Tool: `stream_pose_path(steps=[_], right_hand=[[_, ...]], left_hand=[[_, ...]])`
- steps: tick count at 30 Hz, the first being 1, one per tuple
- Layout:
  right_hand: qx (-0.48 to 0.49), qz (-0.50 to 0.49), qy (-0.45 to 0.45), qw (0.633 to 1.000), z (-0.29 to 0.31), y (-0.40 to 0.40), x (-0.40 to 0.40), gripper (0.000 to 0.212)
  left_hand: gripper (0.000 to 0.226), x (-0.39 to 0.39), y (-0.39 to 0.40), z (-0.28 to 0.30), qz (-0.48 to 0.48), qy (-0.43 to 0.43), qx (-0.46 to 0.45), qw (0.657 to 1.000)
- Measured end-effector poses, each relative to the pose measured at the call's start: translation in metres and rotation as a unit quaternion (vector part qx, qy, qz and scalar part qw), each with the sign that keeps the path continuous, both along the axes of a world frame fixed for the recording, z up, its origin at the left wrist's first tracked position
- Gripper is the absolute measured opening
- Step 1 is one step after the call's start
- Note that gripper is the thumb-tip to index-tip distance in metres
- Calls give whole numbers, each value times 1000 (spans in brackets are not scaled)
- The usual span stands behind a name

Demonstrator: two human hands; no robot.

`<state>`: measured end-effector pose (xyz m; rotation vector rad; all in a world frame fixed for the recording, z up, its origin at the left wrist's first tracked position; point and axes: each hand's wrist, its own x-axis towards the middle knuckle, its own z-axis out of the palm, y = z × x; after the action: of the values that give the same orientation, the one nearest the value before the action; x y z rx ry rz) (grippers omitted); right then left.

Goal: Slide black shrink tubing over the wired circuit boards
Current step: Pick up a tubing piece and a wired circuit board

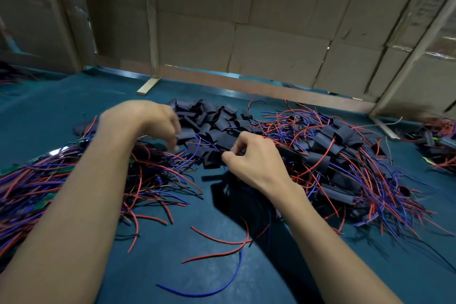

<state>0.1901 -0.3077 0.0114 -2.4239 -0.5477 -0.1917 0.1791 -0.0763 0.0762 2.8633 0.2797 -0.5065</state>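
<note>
Over a teal table (74, 106), two hands work among wires.
Right hand (254, 160) pinches black shrink tubing (214, 155); left hand (153, 121) hovers, fingers loosely curled, blurred, over the tubing pile (212, 118).

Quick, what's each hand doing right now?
Left hand: blurred over the black tubing pile; cannot tell.
Right hand: fingers curled, pinching a black tubing piece.

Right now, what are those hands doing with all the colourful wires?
A person is sleeving wired boards on a teal table. The right hand pinches a flat black shrink tube piece at the heap of cut tubes. The left hand, blurred, reaches over the unsleeved red and blue wired boards. Sleeved ones lie on the right.
</note>
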Motion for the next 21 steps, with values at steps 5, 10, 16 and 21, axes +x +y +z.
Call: stream_pose_path(steps=[5,10,16,21], right_hand=[[205,-12,61,977,20,6,-6,28],[387,59,230,891,40,2,-11,19],[456,122,376,798,52,-9,-11,36],[450,172,398,781,55,-23,-6,31]], left_hand=[[39,-15,26,-4,28,101,-12,994],[15,-11,16,-5,-30,96,-11,995],[9,-15,18,8,-11,-22,-54,998],[14,-24,24,27,-52,-103,-70,991]])
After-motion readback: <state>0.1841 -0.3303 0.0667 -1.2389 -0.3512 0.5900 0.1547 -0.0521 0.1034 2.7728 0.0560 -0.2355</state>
